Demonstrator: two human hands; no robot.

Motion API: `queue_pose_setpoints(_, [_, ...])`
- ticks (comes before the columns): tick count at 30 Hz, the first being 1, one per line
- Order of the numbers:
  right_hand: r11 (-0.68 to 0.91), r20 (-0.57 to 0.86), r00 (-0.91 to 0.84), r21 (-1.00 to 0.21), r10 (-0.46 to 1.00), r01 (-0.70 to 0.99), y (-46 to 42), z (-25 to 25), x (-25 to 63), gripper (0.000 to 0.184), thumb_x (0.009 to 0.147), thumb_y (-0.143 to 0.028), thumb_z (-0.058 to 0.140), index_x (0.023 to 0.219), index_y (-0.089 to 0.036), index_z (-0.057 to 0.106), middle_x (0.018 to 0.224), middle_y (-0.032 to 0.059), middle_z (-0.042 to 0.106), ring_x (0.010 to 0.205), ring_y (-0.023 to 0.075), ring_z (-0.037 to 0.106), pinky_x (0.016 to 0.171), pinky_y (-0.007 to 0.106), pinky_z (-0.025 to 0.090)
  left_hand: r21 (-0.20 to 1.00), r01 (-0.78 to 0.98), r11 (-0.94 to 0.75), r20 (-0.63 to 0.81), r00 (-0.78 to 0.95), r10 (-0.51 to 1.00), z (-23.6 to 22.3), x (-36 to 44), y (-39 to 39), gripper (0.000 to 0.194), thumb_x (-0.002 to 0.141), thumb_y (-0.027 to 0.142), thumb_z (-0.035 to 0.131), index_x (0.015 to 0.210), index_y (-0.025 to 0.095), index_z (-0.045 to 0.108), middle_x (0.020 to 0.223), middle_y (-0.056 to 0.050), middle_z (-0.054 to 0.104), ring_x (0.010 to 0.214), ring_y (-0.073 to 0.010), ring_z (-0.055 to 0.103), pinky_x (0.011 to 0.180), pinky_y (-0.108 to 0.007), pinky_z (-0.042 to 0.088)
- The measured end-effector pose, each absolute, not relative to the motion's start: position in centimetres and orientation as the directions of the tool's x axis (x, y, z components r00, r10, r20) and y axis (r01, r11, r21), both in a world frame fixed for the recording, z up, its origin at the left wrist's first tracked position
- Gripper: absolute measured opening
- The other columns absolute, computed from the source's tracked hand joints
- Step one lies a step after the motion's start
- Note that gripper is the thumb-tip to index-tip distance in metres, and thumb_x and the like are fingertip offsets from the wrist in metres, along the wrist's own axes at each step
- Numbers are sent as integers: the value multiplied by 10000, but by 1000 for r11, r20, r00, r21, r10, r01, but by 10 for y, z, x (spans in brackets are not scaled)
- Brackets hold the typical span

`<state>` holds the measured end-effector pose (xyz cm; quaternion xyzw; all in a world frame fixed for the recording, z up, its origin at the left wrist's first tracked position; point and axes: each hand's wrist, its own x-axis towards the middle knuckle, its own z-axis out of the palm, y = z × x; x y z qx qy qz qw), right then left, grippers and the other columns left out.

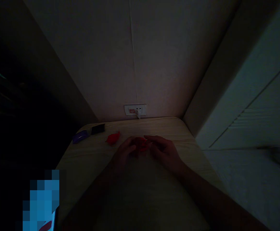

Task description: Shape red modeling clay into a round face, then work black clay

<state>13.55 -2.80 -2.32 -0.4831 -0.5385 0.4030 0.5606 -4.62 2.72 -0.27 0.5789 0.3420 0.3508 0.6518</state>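
A crumpled red thing, too dark to name, is between my two hands above the wooden tabletop. My left hand grips its left side, with the thumb towards the near side. From the right, my right hand closes on its other edge with bent fingers; the fingertips are dim. A second red piece, pointed at its ends, lies on the table just beyond my left hand, apart from it.
A purple packet and a dark flat item lie at the table's far left corner. A wall socket with a plug sits behind the back edge. A pale door stands right. A bright pixelated patch is lower left.
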Motion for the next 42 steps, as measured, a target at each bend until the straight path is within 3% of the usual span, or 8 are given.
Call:
queue_pose_setpoints(3, [285, 292, 52, -952, 955, 113, -30, -21, 133, 315, 893, -378, 723, 1164, -224, 775, 924, 67, 739, 684, 146, 645, 578, 247, 506, 958, -191, 215, -94, 498, 862, -16, -44, 28, 323, 731, 321, 646, 1018, 173, 675, 953, -71, 718, 768, -196, 628, 605, -274, 467])
queue_pose_setpoints(6, [291, 299, 50, -948, 953, 127, -31, -19, 131, 273, 869, -364, 760, 1113, -247, 795, 944, 66, 753, 772, 174, 679, 653, 272, 542, 954, -209, 214, -76, 523, 849, -21, -46, 24, 343, 731, 352, 672, 1022, 170, 670, 974, -73, 713, 770, -192, 609, 611, -277, 464])
queue_pose_setpoints(13, [101, 97, 64, -992, 993, -70, -32, -20, 124, 256, 791, -393, 833, 990, -233, 823, 769, 30, 775, 545, 130, 613, 488, 236, 488, 991, 66, -117, 68, 499, 864, -10, -50, 12, 227, 934, 393, 582, 968, 185, 665, 774, 11, 598, 737, -160, 534, 685, -279, 420])
queue_pose_setpoints(20, [24, 24, 5, -990, 1000, -140, -30, -17, 122, 252, 737, -419, 865, 841, -195, 817, 640, 6, 708, 477, 98, 529, 462, 231, 446, 950, 141, -277, 181, 473, 862, -14, -55, 7, 133, 932, 333, 587, 990, 213, 582, 855, 14, 603, 801, -168, 547, 721, -284, 427])
queue_pose_setpoints(28, [46, 40, 45, -990, 998, -131, -32, -18, 123, 230, 698, -344, 890, 806, -192, 756, 679, -2, 719, 556, 117, 600, 537, 234, 479, 851, 252, -461, 311, 466, 828, -11, -53, 8, 117, 887, 271, 630, 974, 193, 637, 879, -16, 636, 776, -167, 569, 688, -284, 438])
queue_pose_setpoints(34, [100, 105, 102, -994, 989, 52, -36, -16, 121, 240, 715, -351, 873, 825, -189, 734, 716, 22, 733, 639, 160, 664, 590, 259, 528, 858, 273, -435, 274, 473, 837, -11, -53, 6, 135, 907, 287, 618, 1000, 193, 646, 938, -46, 668, 850, -198, 616, 755, -311, 471])
queue_pose_setpoints(38, [121, 120, 23, -993, 992, -17, -36, -17, 121, 241, 787, -394, 811, 937, -208, 787, 833, 55, 783, 692, 187, 707, 613, 289, 561, 891, 233, -390, 246, 474, 845, -11, -55, 4, 212, 925, 283, 597, 1120, 201, 594, 1029, -55, 695, 923, -209, 647, 806, -316, 492])
queue_pose_setpoints(42, [101, 102, -8, -993, 995, -65, -35, -17, 122, 204, 785, -375, 816, 908, -213, 816, 765, 34, 773, 620, 160, 682, 567, 264, 535, 877, 249, -411, 255, 484, 837, -11, -55, 4, 217, 928, 300, 613, 1120, 199, 594, 1023, -47, 687, 909, -196, 639, 788, -299, 485])
